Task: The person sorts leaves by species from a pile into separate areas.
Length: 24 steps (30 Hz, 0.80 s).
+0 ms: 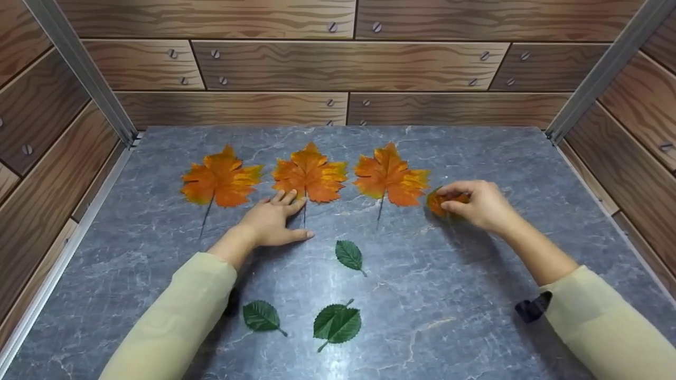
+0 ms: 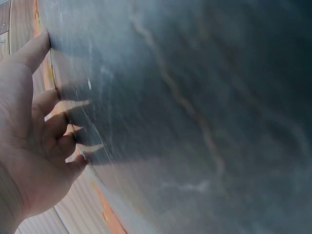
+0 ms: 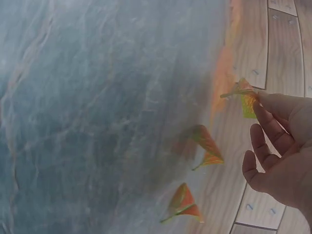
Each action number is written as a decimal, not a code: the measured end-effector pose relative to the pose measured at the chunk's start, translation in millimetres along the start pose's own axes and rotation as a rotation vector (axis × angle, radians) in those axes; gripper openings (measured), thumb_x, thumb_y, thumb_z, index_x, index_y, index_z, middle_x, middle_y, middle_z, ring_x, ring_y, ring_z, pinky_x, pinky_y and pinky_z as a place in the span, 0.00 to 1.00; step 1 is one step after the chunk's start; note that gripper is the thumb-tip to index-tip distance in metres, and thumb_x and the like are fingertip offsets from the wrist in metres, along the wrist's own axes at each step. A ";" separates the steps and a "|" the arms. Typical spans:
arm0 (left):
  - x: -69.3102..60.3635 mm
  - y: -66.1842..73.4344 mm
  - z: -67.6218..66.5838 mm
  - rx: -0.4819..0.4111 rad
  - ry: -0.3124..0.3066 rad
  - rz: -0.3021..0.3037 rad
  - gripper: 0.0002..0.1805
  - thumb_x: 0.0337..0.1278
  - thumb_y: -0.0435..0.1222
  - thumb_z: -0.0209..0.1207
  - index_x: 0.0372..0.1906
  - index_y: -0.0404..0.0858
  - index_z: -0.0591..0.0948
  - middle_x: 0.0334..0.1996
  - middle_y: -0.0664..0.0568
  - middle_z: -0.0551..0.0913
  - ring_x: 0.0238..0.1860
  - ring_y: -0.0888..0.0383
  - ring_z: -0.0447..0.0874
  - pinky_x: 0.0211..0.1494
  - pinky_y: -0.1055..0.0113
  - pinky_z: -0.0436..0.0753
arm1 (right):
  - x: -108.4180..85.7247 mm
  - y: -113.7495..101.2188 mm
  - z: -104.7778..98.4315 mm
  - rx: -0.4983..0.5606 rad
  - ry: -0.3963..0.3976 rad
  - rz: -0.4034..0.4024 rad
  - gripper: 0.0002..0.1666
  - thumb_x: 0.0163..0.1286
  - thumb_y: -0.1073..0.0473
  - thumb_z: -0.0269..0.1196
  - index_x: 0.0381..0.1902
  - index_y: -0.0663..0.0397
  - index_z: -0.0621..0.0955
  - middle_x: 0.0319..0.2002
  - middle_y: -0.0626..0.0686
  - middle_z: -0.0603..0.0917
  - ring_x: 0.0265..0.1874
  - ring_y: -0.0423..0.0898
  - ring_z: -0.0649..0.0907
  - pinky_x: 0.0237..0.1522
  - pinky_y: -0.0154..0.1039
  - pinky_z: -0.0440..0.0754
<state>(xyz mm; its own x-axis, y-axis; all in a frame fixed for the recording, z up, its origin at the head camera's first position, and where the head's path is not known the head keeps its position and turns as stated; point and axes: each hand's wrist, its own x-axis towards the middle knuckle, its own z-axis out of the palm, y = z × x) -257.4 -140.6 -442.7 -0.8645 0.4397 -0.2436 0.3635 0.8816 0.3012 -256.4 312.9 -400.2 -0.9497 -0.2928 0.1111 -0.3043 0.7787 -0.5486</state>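
One small orange leaf (image 3: 248,103), its stem (image 3: 229,95) pointing away from the right hand (image 1: 483,203) whose fingers pinch it, is just right of the rightmost maple leaf (image 1: 390,177), while the left hand (image 1: 272,222) (farther off, fingers spread wide) lies at the middle maple leaf's (image 1: 310,174) lower edge.

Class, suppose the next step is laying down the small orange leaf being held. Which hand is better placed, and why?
Probably the right hand: it pinches the small orange leaf and is close above the table. The left hand is farther off, beside the middle big leaf.
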 end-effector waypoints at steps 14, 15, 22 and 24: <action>1.4 -1.2 1.1 0.001 -0.009 -0.006 0.52 0.68 0.71 0.54 0.87 0.50 0.53 0.86 0.47 0.45 0.85 0.41 0.39 0.84 0.40 0.46 | 8.8 11.9 12.7 -0.054 -0.030 0.001 0.15 0.74 0.61 0.70 0.56 0.57 0.90 0.50 0.60 0.91 0.47 0.60 0.88 0.50 0.59 0.83; 1.6 -1.2 1.4 0.002 -0.010 -0.007 0.52 0.68 0.71 0.54 0.87 0.51 0.53 0.86 0.47 0.44 0.85 0.42 0.39 0.84 0.40 0.46 | 8.7 11.6 12.5 -0.055 -0.032 0.000 0.15 0.74 0.61 0.70 0.56 0.57 0.90 0.50 0.60 0.91 0.47 0.60 0.88 0.50 0.59 0.83; 0.9 -0.8 0.1 0.001 -0.008 -0.005 0.52 0.69 0.70 0.55 0.87 0.50 0.53 0.86 0.46 0.45 0.85 0.41 0.40 0.84 0.40 0.46 | 9.4 9.6 12.6 -0.047 -0.039 0.009 0.15 0.75 0.60 0.70 0.57 0.55 0.90 0.48 0.59 0.91 0.44 0.57 0.88 0.46 0.56 0.85; 0.2 -0.4 -0.7 0.000 -0.009 -0.004 0.52 0.69 0.70 0.55 0.87 0.50 0.53 0.86 0.45 0.45 0.85 0.41 0.40 0.84 0.40 0.47 | 9.5 8.1 13.6 -0.036 -0.043 0.012 0.15 0.75 0.59 0.70 0.57 0.54 0.90 0.48 0.58 0.91 0.43 0.55 0.88 0.44 0.53 0.85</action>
<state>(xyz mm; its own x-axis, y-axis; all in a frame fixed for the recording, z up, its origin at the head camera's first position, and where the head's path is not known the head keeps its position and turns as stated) -258.0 -140.9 -442.2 -0.8630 0.4375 -0.2528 0.3601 0.8835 0.2997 -266.8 308.9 -414.8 -0.9496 -0.3061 0.0680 -0.2957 0.8016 -0.5196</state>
